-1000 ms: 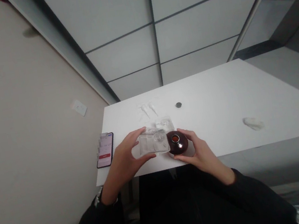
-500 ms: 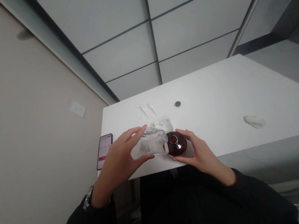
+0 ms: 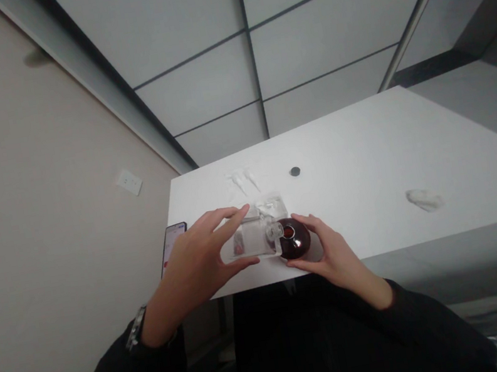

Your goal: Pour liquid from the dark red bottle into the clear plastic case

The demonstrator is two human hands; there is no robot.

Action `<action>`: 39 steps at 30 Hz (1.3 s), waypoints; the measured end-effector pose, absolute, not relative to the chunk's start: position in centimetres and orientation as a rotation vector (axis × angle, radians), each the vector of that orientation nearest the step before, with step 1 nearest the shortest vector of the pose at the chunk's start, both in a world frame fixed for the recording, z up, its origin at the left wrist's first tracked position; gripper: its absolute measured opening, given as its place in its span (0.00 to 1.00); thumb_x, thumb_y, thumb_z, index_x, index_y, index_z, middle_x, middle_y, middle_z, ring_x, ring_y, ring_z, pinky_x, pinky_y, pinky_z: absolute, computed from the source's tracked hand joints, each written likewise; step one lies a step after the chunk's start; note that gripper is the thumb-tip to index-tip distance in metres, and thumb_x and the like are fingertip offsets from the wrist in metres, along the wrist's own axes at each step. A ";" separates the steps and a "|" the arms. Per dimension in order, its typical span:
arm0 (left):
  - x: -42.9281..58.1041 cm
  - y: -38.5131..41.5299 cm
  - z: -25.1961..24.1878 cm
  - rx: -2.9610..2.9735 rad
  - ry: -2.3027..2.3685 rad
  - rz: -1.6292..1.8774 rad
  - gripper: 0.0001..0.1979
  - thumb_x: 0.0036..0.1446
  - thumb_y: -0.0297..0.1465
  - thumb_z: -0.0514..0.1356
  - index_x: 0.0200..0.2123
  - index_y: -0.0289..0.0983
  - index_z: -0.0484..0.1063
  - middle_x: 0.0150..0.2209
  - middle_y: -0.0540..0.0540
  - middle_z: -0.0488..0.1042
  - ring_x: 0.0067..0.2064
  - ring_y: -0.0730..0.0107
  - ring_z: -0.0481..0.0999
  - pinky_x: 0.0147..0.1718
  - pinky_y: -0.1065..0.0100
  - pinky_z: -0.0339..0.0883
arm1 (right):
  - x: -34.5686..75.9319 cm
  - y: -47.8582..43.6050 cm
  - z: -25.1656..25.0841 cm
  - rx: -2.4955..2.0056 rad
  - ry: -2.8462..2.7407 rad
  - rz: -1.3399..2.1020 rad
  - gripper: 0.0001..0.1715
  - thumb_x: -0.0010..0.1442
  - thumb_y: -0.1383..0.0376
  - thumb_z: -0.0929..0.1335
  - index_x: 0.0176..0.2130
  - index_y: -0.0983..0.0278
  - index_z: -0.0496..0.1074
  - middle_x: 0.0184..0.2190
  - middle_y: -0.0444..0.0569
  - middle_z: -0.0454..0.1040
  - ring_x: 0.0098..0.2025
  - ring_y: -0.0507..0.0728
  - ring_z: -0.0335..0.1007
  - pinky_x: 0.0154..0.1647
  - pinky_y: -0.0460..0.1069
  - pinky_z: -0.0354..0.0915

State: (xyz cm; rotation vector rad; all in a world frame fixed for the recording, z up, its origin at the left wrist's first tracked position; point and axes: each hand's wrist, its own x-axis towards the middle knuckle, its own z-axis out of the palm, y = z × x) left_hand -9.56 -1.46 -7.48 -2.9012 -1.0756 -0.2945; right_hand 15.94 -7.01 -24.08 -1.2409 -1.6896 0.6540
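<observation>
Bottle [image 3: 253, 238], clear, in L hand's [image 3: 196, 258] grasp, long axis approx L–R, neck [image 3: 275, 230] twd brown jar [image 3: 300, 243]; R hand [image 3: 336, 254] grips jar nr desk's [image 3: 375, 203] front edge; neck–jar contact unclear.

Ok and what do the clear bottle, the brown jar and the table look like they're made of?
Bottle: smooth, glossy and see-through, so glass or clear plastic; I can't tell which.
Jar: glossy, dark reddish brown with bright highlights, likely glass or glazed ceramic.
Table: white, smooth-looking and evenly coloured, perhaps laminate or painted board.
</observation>
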 end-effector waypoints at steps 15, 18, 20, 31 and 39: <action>-9.0 -1.2 -6.2 -2.879 -1.043 -0.199 0.36 0.61 0.46 0.70 0.68 0.41 0.68 0.59 0.38 0.79 0.56 0.50 0.80 0.47 0.57 0.77 | 16.0 -7.1 -23.7 -1.259 -1.693 0.666 0.47 0.57 0.52 0.80 0.68 0.55 0.64 0.64 0.56 0.76 0.66 0.71 0.74 0.74 0.74 0.59; -8.9 -1.2 -6.1 -2.872 -1.025 -0.189 0.36 0.60 0.45 0.71 0.67 0.41 0.68 0.58 0.38 0.79 0.56 0.50 0.80 0.47 0.57 0.77 | 16.0 -7.1 -23.6 -1.245 -1.687 0.666 0.46 0.58 0.52 0.80 0.68 0.55 0.64 0.64 0.57 0.76 0.65 0.70 0.75 0.74 0.74 0.58; -8.8 -1.1 -5.9 -2.869 -1.018 -0.178 0.36 0.60 0.45 0.72 0.67 0.40 0.68 0.58 0.38 0.79 0.55 0.50 0.80 0.47 0.56 0.77 | 15.9 -7.2 -23.5 -1.230 -1.676 0.668 0.45 0.58 0.52 0.80 0.67 0.56 0.64 0.64 0.57 0.77 0.65 0.70 0.75 0.74 0.74 0.58; -8.4 -1.0 -4.9 -2.867 -0.952 -0.091 0.34 0.63 0.46 0.69 0.67 0.40 0.67 0.57 0.38 0.79 0.54 0.50 0.80 0.47 0.56 0.77 | 15.9 -7.2 -23.3 -1.252 -1.661 0.695 0.46 0.57 0.52 0.80 0.67 0.55 0.65 0.63 0.56 0.77 0.65 0.71 0.75 0.73 0.74 0.59; -8.2 -1.0 -4.5 -2.892 -0.978 -0.089 0.32 0.64 0.47 0.68 0.66 0.41 0.69 0.56 0.38 0.79 0.55 0.50 0.80 0.49 0.55 0.77 | 15.9 -7.3 -23.2 -1.252 -1.658 0.719 0.46 0.57 0.51 0.80 0.68 0.55 0.65 0.63 0.56 0.77 0.65 0.71 0.74 0.74 0.74 0.58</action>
